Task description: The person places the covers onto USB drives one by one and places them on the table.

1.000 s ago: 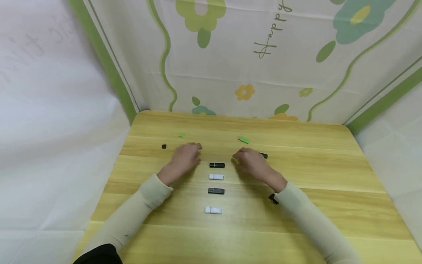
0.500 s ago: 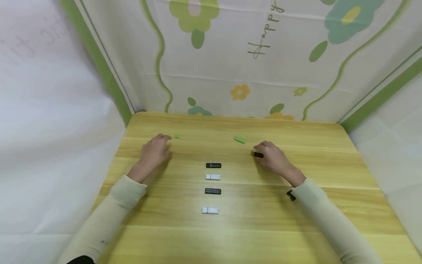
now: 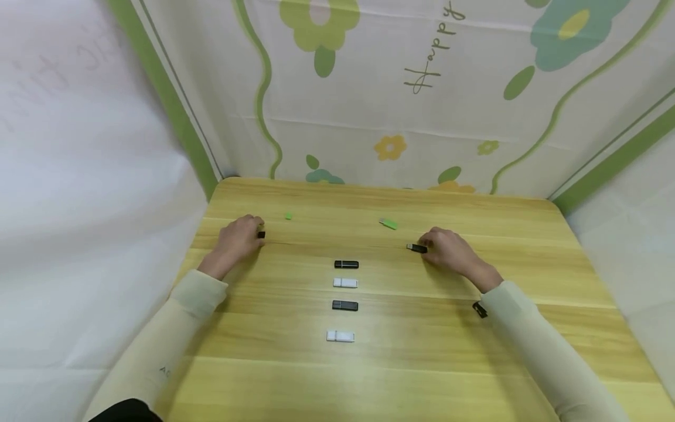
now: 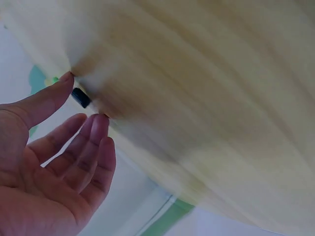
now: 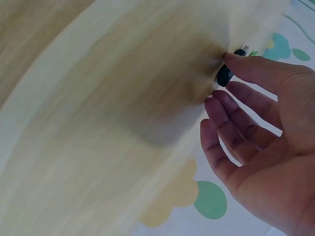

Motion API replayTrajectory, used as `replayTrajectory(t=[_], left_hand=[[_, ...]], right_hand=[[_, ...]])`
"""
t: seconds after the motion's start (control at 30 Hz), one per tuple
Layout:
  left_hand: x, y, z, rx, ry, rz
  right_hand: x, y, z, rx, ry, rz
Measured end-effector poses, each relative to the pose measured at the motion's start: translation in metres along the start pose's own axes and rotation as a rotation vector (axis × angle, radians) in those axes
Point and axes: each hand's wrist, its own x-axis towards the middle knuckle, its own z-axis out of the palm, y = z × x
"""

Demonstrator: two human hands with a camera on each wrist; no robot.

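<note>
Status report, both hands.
Left hand astride black cap, no visible grip. Right hand at uncapped black USB stick, grip unclear. Nothing seen blocking.

Left arm (image 3: pixel 163 334): sleeved, slanting in from the near left.
Left hand (image 3: pixel 236 240): reaching far, thumb (image 4: pixel 49 101) and fingertips apart, fingers gently bent.
Right arm (image 3: pixel 543 346): sleeved, slanting in from the near right.
Right hand (image 3: pixel 452 253): reaching far, fingers (image 5: pixel 231 130) bent, thumb near the index fingertip.

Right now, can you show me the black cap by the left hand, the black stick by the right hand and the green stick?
Black cap (image 4: pixel 81 98): left wrist view, middle of its dark side.
Black stick (image 3: pixel 418 248): head view, on its dark body.
Green stick (image 3: pixel 389 224): head view, on its green body.
</note>
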Motion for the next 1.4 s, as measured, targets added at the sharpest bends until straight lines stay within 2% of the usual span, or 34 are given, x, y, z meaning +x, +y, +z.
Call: replayTrajectory(t=[0.33,0.93,1.13,1.4], left_hand=[[0.009,-0.012,-0.003,-0.067,-0.012,0.021],[0.013,-0.015,0.002,-0.068,0.016,0.053],[0.012,-0.013,0.003,-0.051,0.025,0.046],[0.01,-0.001,0.003,-0.062,0.055,0.068]], right_hand=[[0.002,0.006,0.003,0.03,-0.006,-0.031],[0.004,0.009,0.006,0.055,0.033,-0.063],[0.005,0.008,0.005,0.046,0.036,-0.062],[0.009,0.005,0.003,0.037,0.049,-0.084]])
